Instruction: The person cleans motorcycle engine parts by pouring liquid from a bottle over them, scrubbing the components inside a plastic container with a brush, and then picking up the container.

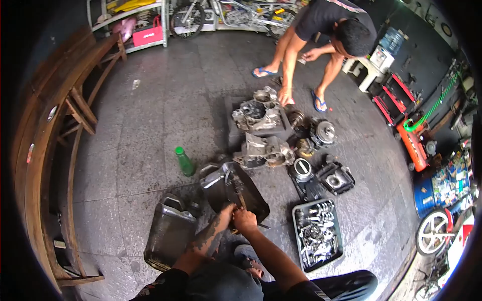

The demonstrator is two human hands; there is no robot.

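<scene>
Both my hands are closed and close together over the near edge of a dark cut-open jerrycan (258, 193). My left hand (227, 213) is the further left; what its fingers hold is hidden. My right hand (245, 221) grips a slim brown stick-like piece (241, 200) that points away from me into the container. Dark, lumpy material lies around its far end, and I cannot tell its kind. A short thin rod end (264, 227) shows just right of my right hand. A second cut jerrycan (170, 231) lies to the left, beside my left forearm.
A green bottle (185, 163) stands beyond the containers. Engine casings (258, 113) lie ahead, near a crouching co-worker's hand (285, 96). A tray (295, 236) of metal parts is at right, below a round-capped engine cover (303, 169). A wooden bench (75, 103) lines the left.
</scene>
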